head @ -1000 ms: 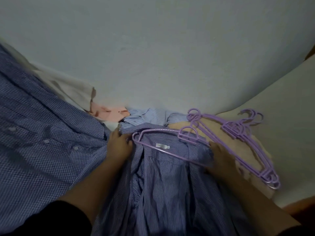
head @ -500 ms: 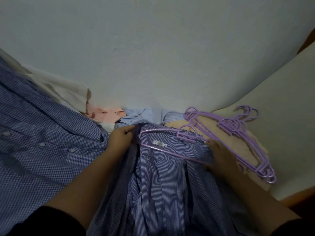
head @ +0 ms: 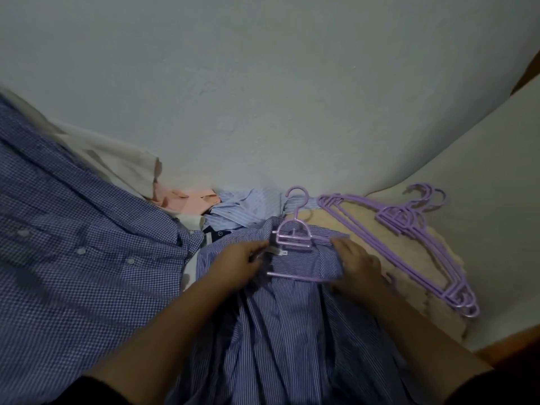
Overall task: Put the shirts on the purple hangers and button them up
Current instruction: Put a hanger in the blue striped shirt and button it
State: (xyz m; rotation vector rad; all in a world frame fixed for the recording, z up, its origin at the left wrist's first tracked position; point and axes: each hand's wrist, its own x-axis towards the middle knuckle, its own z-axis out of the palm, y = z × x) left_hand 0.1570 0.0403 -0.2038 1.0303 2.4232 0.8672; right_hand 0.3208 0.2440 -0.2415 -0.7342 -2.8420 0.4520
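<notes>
Head view: the hanger (head: 293, 239) sits inside the striped shirt (head: 292, 317) at the bed's middle, front unbuttoned. The left hand (head: 233, 266) and right hand (head: 358, 268) grip its collar. Spare hangers (head: 409, 244) and other shirts (head: 73, 258) wait.

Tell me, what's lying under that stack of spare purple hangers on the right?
The spare purple hangers rest on a beige cloth over the pale surface. What the cloth hides cannot be seen.

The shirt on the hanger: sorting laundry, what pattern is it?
Fine blue-and-white stripes on the shirt, clearest in the head view.
</notes>
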